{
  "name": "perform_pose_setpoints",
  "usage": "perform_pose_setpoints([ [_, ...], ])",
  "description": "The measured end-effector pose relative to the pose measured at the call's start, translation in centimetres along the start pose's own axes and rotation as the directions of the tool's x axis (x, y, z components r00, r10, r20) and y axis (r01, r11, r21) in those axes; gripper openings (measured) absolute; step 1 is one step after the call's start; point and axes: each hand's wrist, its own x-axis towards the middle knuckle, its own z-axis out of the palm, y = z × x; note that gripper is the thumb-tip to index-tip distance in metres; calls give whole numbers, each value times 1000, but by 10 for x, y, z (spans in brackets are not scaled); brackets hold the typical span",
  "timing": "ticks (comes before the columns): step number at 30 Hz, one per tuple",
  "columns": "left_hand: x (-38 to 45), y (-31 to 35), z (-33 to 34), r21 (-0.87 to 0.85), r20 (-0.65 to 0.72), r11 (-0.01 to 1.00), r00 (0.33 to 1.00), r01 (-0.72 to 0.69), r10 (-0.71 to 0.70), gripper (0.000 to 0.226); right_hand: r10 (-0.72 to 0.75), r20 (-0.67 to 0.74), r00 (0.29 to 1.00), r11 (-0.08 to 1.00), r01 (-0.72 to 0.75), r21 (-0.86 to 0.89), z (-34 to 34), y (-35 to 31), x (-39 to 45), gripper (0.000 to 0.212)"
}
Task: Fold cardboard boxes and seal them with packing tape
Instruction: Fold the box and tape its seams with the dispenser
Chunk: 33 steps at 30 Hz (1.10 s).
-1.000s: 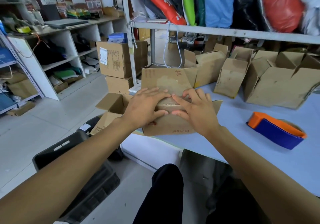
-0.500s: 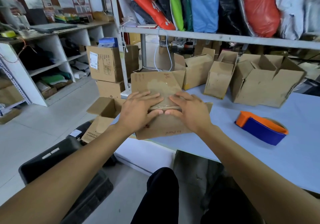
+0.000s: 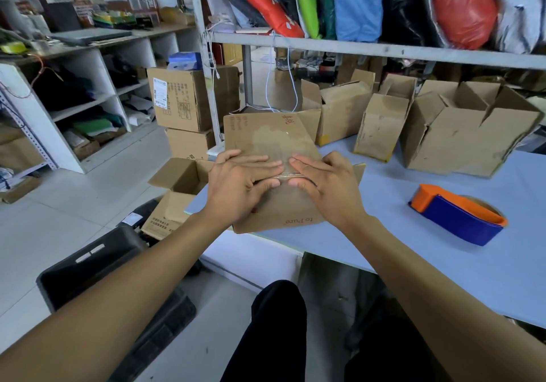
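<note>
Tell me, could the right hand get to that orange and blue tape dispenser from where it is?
Probably yes. The right hand presses on the box, and only bare table lies between it and the tape dispenser, further to the right.

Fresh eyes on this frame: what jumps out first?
Both hands, left hand and right hand, press flat on a cardboard box at the table's near-left corner, fingertips meeting over a taped seam. To the right on the table lies an orange-and-blue tape dispenser. Behind it a row of open boxes lines the table's far edge, under a shelf of coloured bags.
</note>
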Motion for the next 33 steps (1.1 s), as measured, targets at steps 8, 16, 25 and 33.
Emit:
perform_pose_setpoints([
  [8, 3, -4, -9, -26, 66, 998, 996, -58, 59, 38, 45, 149, 988, 998, -52, 41, -14, 2, 3, 51],
  [16, 15, 2, -26, -8, 427, 1000, 904, -10, 12, 79, 133, 509, 850, 980, -188, 58, -56, 42, 13, 52],
  [25, 33, 76, 18, 84, 503, 955, 839, -286, 207, 70, 333, 513, 791, 940, -319, -119, -108, 102, 0, 47],
  [33, 82, 22, 20, 248, 453, 920, 804, 303, -386, 80, 647, 515, 563, 650, -759, 13, -116, 76, -7, 38],
])
